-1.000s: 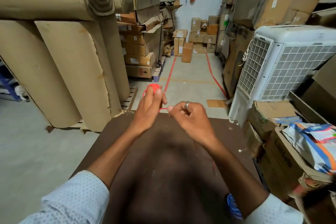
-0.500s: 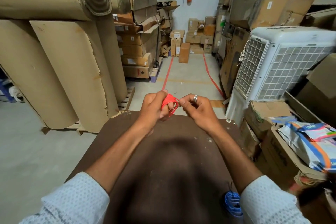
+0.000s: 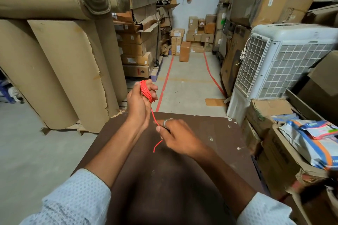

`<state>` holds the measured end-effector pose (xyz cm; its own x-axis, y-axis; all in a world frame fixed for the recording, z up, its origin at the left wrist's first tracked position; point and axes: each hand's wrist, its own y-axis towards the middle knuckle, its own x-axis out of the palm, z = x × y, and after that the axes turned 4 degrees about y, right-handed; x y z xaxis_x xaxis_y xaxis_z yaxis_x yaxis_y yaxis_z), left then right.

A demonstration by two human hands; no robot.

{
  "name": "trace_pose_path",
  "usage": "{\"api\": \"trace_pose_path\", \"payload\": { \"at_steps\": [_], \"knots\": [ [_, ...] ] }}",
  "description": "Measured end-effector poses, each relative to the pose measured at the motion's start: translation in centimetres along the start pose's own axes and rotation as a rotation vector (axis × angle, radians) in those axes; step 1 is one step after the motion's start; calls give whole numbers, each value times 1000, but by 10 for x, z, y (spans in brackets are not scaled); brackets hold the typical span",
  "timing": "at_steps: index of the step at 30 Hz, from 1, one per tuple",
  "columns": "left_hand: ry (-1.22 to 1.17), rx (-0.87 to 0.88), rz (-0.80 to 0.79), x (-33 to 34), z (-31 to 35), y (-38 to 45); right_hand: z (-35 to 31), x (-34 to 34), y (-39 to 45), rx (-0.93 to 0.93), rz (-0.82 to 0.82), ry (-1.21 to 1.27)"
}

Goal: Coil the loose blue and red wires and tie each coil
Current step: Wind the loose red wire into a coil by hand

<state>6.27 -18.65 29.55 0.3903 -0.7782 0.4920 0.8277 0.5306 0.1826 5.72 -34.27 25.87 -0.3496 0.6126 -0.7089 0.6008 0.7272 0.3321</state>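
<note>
Red coil (image 3: 145, 91) is wrapped round my left hand (image 3: 140, 104), fingers clenched on it, just above centre of frame, over the far edge of the brown counter (image 3: 201, 160). Right hand (image 3: 175, 136), lower and to the right, pinches the free tail (image 3: 155, 120); short end pokes out below. Looks like the tying step w/ red. Next, I reckon: pass tail round the bundle, cinch tight w/o letting loops slip. Blue wire not in view.

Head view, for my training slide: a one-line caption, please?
Left hand holds the red wire coil while right hand pinches its loose tail above the brown table.
</note>
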Motion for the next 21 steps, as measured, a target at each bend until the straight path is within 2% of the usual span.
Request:
{"api": "trace_pose_path", "payload": {
  "at_steps": [2,4,6,10,14,17,21],
  "knots": [
    [179,85,37,-4,-6,-1,-13,-8,1,-37,-39,-23],
    [394,175,24,-9,-9,-2,-25,-19,3,-56,-10,-12],
    [554,223,-37,-15,-11,-8,-32,-33,5,-40,87,-10],
    [666,231,-147,-17,-15,-22,-29,-62,15,-2,302,11],
    [694,177,-212,-10,-15,-32,-20,-80,24,-16,407,69],
    [584,111,-263,1,-11,-38,-2,-81,32,-38,472,106],
    [475,38,-309,16,-1,-42,23,-59,33,66,498,501]
  ]
}}
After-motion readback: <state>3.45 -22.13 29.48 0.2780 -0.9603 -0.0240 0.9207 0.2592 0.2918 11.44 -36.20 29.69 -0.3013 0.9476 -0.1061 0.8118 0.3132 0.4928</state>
